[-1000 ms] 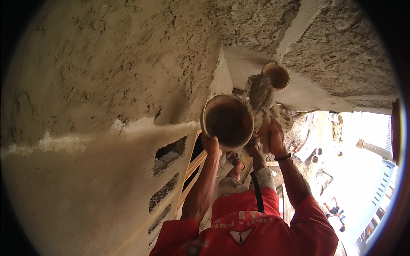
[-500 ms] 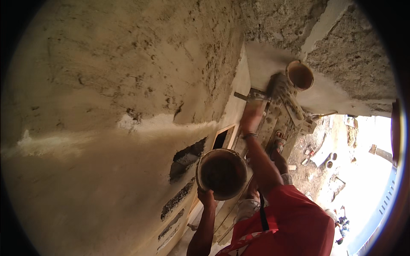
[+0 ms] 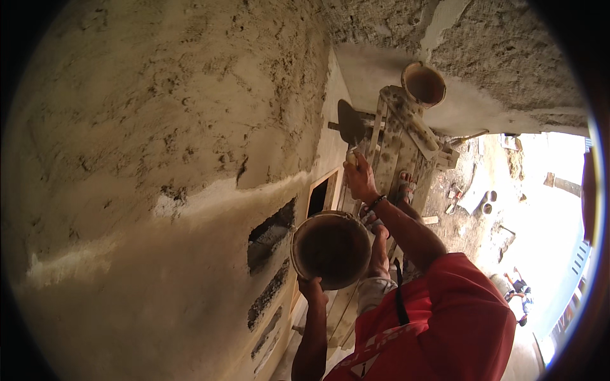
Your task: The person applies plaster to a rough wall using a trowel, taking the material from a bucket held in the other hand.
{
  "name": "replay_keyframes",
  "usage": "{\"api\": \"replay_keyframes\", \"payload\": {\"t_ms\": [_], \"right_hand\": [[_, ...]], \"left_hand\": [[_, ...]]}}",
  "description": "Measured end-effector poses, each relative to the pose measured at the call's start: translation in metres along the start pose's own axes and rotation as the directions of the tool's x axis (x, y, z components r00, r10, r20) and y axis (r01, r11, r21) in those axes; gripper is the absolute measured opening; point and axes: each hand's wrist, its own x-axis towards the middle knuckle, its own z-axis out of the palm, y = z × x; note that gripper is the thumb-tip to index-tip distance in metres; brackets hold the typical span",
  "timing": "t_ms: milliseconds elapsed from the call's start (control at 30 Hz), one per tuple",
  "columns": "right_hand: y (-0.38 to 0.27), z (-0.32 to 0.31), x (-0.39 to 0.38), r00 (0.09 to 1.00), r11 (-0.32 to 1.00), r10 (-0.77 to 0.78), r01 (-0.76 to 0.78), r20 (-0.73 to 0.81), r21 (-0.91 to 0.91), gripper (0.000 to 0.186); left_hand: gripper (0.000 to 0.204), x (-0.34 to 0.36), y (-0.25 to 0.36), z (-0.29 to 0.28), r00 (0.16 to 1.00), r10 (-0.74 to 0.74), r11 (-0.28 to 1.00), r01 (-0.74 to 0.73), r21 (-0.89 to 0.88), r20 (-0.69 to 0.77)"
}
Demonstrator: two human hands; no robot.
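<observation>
As the left hand (image 3: 312, 290) clamps a bucket (image 3: 348, 278) rim, right hand (image 3: 363, 180) gripping a trowel (image 3: 350, 122), arm (image 3: 413, 230) outstretched

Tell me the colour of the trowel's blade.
The trowel's blade looks dark grey, seen in the head view.

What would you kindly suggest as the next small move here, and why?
Perhaps bring the trowel to the held bucket: the right hand grips the trowel with its blade clear of that bucket, while the left hand holds it, open mouth facing the camera.
</observation>
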Motion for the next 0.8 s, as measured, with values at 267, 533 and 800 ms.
{"api": "replay_keyframes", "payload": {"t_ms": [267, 533, 800], "right_hand": [[0.051, 0.079, 0.062, 0.955, 0.845, 0.255, -0.295, 0.150, 0.445, 0.037], [0.054, 0.130, 0.076, 0.978, 0.847, 0.188, -0.207, 0.090, 0.490, 0.029], [0.039, 0.129, 0.031, 0.991, 0.913, 0.070, -0.109, 0.113, 0.392, 0.038]], "left_hand": [[0.071, -0.007, -0.016, -0.003, 0.999, -0.049, 0.995, 0.048, -0.091, -0.011], [0.069, -0.015, -0.040, -0.020, 0.992, -0.112, 0.992, 0.109, -0.058, -0.053], [0.067, -0.008, -0.051, -0.036, 0.991, -0.117, 0.993, 0.116, -0.011, -0.063]]}}
